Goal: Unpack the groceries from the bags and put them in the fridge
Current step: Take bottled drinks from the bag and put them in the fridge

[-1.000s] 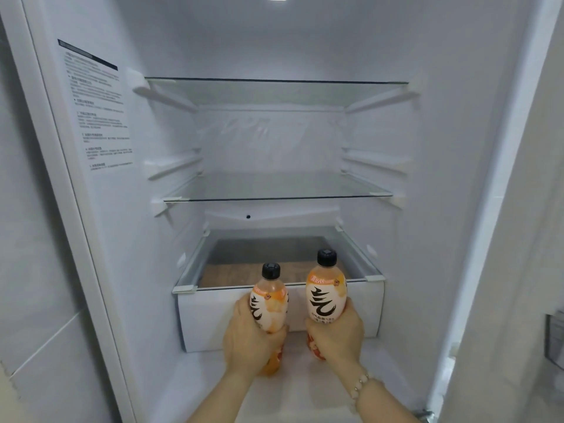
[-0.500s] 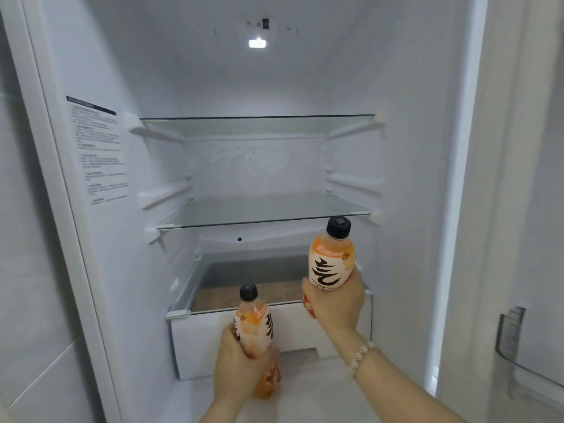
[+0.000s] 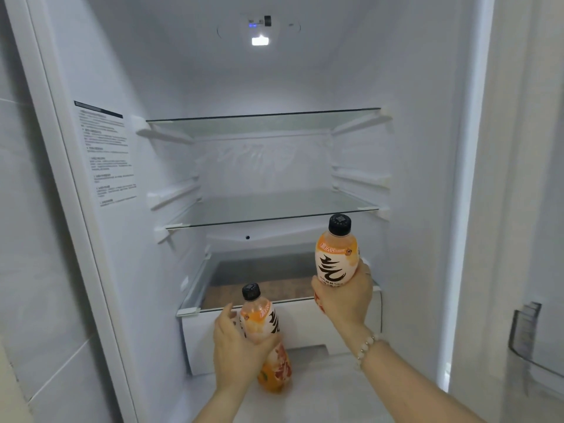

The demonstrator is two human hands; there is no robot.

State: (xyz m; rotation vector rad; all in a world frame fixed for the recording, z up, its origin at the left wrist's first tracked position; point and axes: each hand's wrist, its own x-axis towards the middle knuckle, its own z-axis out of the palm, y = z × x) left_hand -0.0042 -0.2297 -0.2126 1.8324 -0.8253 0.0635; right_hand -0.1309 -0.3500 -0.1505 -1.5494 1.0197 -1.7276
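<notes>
The fridge (image 3: 412, 148) stands open, lit by a small lamp (image 3: 260, 41) in its ceiling. The left hand (image 3: 235, 352) grips the left bottle (image 3: 259, 319) around its middle, fingers curled about the label. This bottle of orange drink has a black cap and leans slightly, cap toward the left. It is held low in front of the white crisper drawer (image 3: 305, 328), its base close to the fridge floor (image 3: 320, 392); whether it touches the floor I cannot tell. The right hand (image 3: 345, 297), with a bead bracelet (image 3: 367, 345) at its wrist, is wrapped around the lower half of the right bottle (image 3: 335, 257). That bottle carries the same kind of black cap and a white label with bold black strokes. It is held nearly upright and higher than the other, in front of the right end of the glass cover (image 3: 189, 311) over the drawer, with its cap just below the front edge of the lower glass shelf (image 3: 274, 209). The two bottles are apart from each other. The upper glass shelf (image 3: 262, 123) sits well above. A printed sticker (image 3: 106, 154) is on the left inner wall, and a clear door bin (image 3: 531, 340) shows at the right edge.
</notes>
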